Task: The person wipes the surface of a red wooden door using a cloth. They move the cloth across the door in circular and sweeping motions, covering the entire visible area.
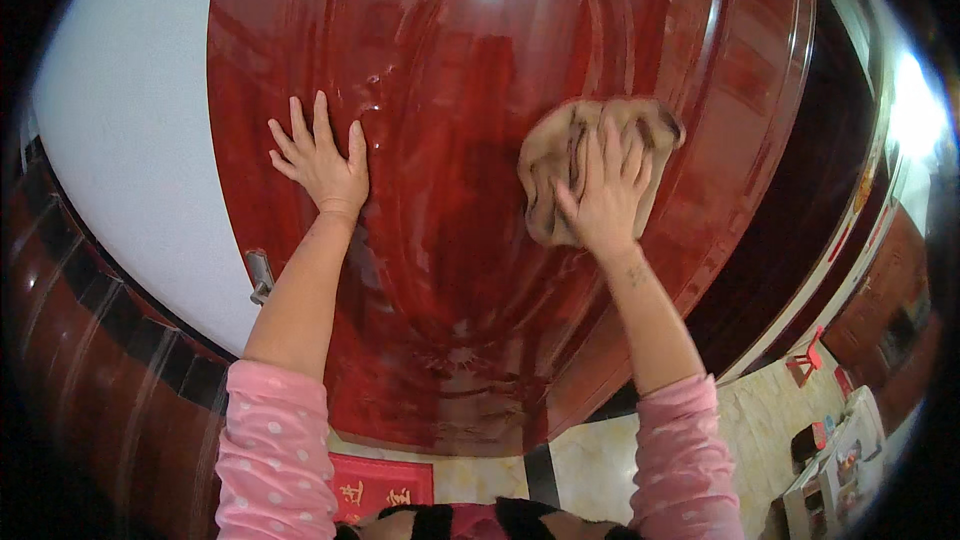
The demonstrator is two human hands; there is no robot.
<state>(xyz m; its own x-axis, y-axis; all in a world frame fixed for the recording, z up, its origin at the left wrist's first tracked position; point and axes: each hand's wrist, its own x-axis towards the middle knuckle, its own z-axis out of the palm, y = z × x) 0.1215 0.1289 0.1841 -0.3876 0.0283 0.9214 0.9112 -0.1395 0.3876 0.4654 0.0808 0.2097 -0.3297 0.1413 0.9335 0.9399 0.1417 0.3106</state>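
Note:
A glossy red-brown wooden door with carved oval moulding stands before me. My left hand lies with spread fingers against its left part, holding nothing. To the right, my right hand presses a crumpled brown cloth against the door panel, fingers spread over the fabric. A metal door handle sits at the door's left edge, beside my left forearm. Small wet-looking spots show on the door near my left hand.
A white wall and dark wood-look panelling are at left. A red mat bearing writing lies below the door. At lower right are the light tiled floor, a small red chair and a cluttered rack.

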